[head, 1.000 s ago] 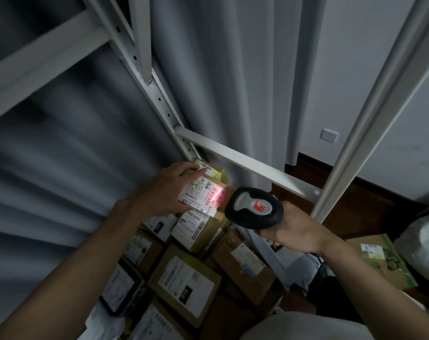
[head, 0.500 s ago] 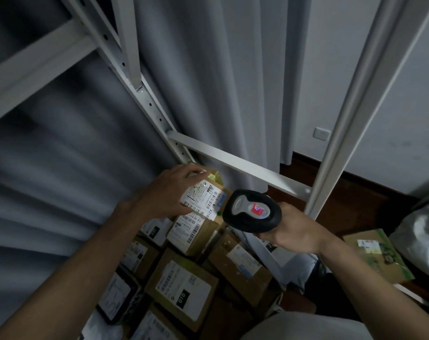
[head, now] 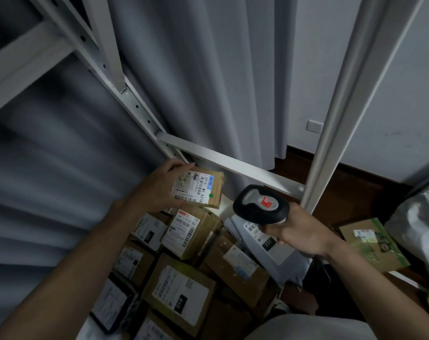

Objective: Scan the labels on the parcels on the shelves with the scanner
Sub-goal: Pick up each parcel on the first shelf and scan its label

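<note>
Evidently light and stiff, the small parcel (head: pixel 200 190) is held edgewise by the left hand (head: pixel 157 186); the scanner (head: pixel 260 204) is gripped by the right hand (head: pixel 298 235).

White metal shelf (head: pixel 235 165) w/ upright posts. On it: crowded cardboard parcels (head: pixel 181 290) w/ white labels, packed touching, plus grey poly mailer (head: pixel 279 256) at right.

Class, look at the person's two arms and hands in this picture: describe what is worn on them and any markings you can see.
Both forearms are bare up to the frame edge: no sleeves show. The left hand and right hand wear no gloves, and no rings, watch or wristbands are visible. No markings show on either arm. The dim light hides fine detail.
</note>
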